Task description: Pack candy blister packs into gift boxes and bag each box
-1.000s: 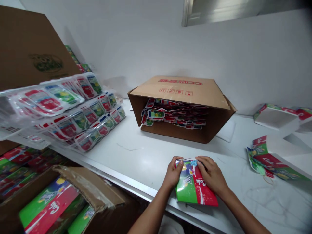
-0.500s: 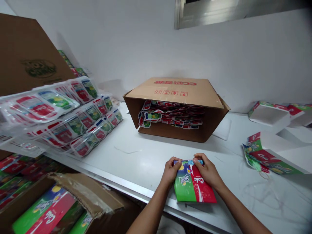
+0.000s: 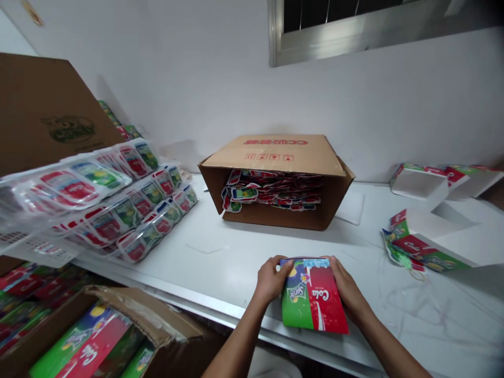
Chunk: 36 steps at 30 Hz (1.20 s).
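I have the carton [image 3: 313, 304] between both hands at the near edge of the table [image 3: 220, 257], its lower end hanging a little past the rim. It is a flattened sleeve, green on the left half and red on the right. My left hand [image 3: 270, 278] pinches its upper left corner, thumb on the printed face and fingers tucked out of sight beneath. My right hand [image 3: 348, 291] lies along the right edge, closed on it the same way. I judge it light, thin card: stiff enough to hold its shape, glossy and likely slippery, and easy to crease. It is best taken by the side edges near the folds, not by the middle of a panel. Beyond it a box [image 3: 275, 181] lies on its side, full of printed cut-outs. Blister trays [image 3: 118, 205] are stacked at left, and opened cartons [image 3: 425, 241] lie at right.
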Each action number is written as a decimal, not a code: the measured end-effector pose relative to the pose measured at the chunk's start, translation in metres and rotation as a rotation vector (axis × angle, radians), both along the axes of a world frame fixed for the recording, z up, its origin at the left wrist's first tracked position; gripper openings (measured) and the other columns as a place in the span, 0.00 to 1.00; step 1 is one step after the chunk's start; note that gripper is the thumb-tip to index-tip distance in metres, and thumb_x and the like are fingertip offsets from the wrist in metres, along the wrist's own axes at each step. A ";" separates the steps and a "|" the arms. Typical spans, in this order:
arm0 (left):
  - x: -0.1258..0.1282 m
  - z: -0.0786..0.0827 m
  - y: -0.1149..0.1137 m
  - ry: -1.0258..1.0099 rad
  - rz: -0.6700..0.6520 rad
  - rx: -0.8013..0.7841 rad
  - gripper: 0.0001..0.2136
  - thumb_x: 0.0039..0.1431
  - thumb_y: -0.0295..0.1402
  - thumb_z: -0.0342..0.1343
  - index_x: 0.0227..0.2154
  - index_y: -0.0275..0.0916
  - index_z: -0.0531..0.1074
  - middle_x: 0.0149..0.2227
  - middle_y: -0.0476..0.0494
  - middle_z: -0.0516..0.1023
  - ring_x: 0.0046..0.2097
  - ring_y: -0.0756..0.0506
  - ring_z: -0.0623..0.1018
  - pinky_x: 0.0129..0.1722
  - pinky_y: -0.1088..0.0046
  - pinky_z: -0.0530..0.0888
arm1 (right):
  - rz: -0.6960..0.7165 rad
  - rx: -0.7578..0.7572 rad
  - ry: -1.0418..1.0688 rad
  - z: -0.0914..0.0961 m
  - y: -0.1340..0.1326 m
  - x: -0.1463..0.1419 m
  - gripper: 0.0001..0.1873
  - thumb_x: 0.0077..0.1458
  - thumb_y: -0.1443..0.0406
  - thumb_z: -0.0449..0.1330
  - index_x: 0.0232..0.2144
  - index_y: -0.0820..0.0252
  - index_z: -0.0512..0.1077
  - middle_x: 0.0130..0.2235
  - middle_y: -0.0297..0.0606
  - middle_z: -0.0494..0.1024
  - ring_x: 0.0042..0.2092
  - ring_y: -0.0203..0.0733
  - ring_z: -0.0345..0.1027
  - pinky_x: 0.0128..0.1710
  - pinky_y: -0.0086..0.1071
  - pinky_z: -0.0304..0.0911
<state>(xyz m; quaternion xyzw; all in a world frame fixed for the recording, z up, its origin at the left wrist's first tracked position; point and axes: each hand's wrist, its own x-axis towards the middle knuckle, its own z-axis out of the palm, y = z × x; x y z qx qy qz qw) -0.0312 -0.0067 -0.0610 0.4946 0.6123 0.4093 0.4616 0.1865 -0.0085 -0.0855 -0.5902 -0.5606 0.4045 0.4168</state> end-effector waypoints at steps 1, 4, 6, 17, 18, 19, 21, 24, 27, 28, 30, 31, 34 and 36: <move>0.004 0.003 0.003 -0.021 -0.016 0.020 0.20 0.51 0.50 0.60 0.40 0.41 0.78 0.37 0.43 0.79 0.34 0.44 0.75 0.34 0.71 0.69 | -0.057 0.037 -0.005 0.007 -0.008 -0.001 0.27 0.63 0.46 0.42 0.46 0.55 0.72 0.45 0.44 0.78 0.46 0.52 0.74 0.44 0.46 0.71; 0.015 0.009 0.011 -0.158 -0.007 0.099 0.27 0.49 0.49 0.63 0.49 0.40 0.73 0.45 0.41 0.78 0.41 0.43 0.77 0.40 0.71 0.72 | -0.145 0.270 -0.074 0.019 -0.039 -0.006 0.20 0.64 0.52 0.46 0.50 0.52 0.68 0.55 0.44 0.69 0.58 0.52 0.62 0.58 0.48 0.60; 0.019 0.011 0.013 -0.234 0.002 0.112 0.27 0.48 0.52 0.63 0.44 0.36 0.76 0.40 0.39 0.79 0.41 0.41 0.77 0.41 0.68 0.72 | -0.064 0.387 -0.125 0.015 -0.061 -0.011 0.16 0.64 0.56 0.48 0.51 0.50 0.67 0.54 0.43 0.68 0.58 0.51 0.61 0.57 0.47 0.61; 0.028 0.017 -0.016 -0.452 -0.071 0.021 0.21 0.58 0.47 0.56 0.46 0.36 0.78 0.36 0.43 0.82 0.37 0.43 0.78 0.41 0.68 0.72 | -0.114 0.153 0.029 -0.007 -0.026 -0.017 0.29 0.66 0.53 0.42 0.64 0.55 0.47 0.66 0.49 0.53 0.65 0.54 0.52 0.61 0.51 0.54; 0.029 0.015 -0.014 -0.444 -0.015 0.015 0.21 0.57 0.47 0.56 0.43 0.35 0.79 0.33 0.44 0.82 0.35 0.44 0.77 0.38 0.70 0.71 | -0.126 0.113 0.052 -0.008 -0.025 -0.024 0.29 0.66 0.52 0.41 0.64 0.56 0.47 0.66 0.50 0.54 0.65 0.53 0.52 0.62 0.51 0.53; 0.028 0.013 -0.010 -0.428 0.030 0.013 0.20 0.55 0.47 0.57 0.39 0.34 0.80 0.30 0.44 0.81 0.32 0.45 0.76 0.35 0.72 0.71 | -0.134 0.093 0.062 -0.009 -0.027 -0.031 0.29 0.66 0.52 0.42 0.64 0.56 0.48 0.65 0.50 0.56 0.64 0.53 0.53 0.62 0.51 0.53; 0.023 0.013 -0.001 -0.386 0.071 0.007 0.19 0.52 0.47 0.60 0.33 0.34 0.81 0.25 0.47 0.79 0.29 0.47 0.74 0.31 0.74 0.69 | -0.151 0.102 0.068 -0.013 -0.035 -0.040 0.28 0.64 0.51 0.46 0.61 0.56 0.52 0.62 0.49 0.62 0.61 0.52 0.58 0.60 0.48 0.57; 0.011 0.018 0.011 -0.335 0.000 -0.053 0.20 0.47 0.49 0.65 0.26 0.33 0.79 0.21 0.48 0.76 0.25 0.50 0.71 0.26 0.77 0.65 | -0.088 0.148 0.059 -0.019 -0.037 -0.030 0.22 0.64 0.53 0.46 0.55 0.55 0.61 0.56 0.45 0.70 0.56 0.48 0.65 0.55 0.40 0.64; 0.006 0.023 0.017 -0.328 -0.068 -0.146 0.24 0.42 0.53 0.66 0.16 0.33 0.74 0.16 0.50 0.71 0.20 0.54 0.65 0.21 0.79 0.58 | -0.055 0.172 -0.068 -0.022 0.005 0.014 0.19 0.65 0.54 0.44 0.45 0.56 0.69 0.49 0.43 0.76 0.51 0.45 0.71 0.51 0.35 0.66; 0.007 0.024 0.018 -0.333 -0.071 -0.172 0.25 0.40 0.54 0.66 0.14 0.33 0.72 0.14 0.50 0.69 0.18 0.54 0.63 0.20 0.79 0.57 | -0.082 0.163 -0.167 -0.023 0.030 0.032 0.19 0.63 0.53 0.46 0.42 0.57 0.71 0.46 0.42 0.78 0.48 0.45 0.72 0.50 0.35 0.67; 0.009 0.026 0.018 -0.337 -0.070 -0.201 0.25 0.37 0.54 0.68 0.14 0.33 0.71 0.14 0.50 0.68 0.18 0.54 0.63 0.20 0.79 0.56 | -0.147 0.136 -0.303 -0.023 0.090 0.066 0.19 0.61 0.55 0.48 0.41 0.59 0.72 0.44 0.42 0.79 0.47 0.45 0.73 0.48 0.36 0.67; 0.010 0.026 0.018 -0.338 -0.067 -0.210 0.25 0.37 0.54 0.68 0.14 0.33 0.72 0.14 0.49 0.69 0.18 0.53 0.64 0.20 0.79 0.57 | -0.174 0.135 -0.324 -0.023 0.122 0.081 0.18 0.61 0.56 0.48 0.42 0.59 0.73 0.45 0.44 0.79 0.47 0.46 0.72 0.49 0.37 0.66; 0.011 0.024 0.018 -0.361 -0.053 -0.230 0.24 0.38 0.53 0.68 0.17 0.33 0.74 0.18 0.46 0.73 0.21 0.50 0.69 0.22 0.77 0.60 | -0.252 0.122 -0.386 -0.023 0.203 0.107 0.16 0.58 0.60 0.52 0.41 0.63 0.75 0.48 0.50 0.77 0.52 0.51 0.69 0.53 0.42 0.61; 0.011 0.020 0.019 -0.378 -0.029 -0.241 0.24 0.37 0.53 0.68 0.17 0.32 0.74 0.18 0.46 0.73 0.22 0.49 0.69 0.23 0.76 0.62 | -0.308 0.119 -0.404 -0.029 0.237 0.113 0.16 0.55 0.61 0.56 0.42 0.64 0.76 0.53 0.54 0.74 0.57 0.56 0.63 0.57 0.47 0.55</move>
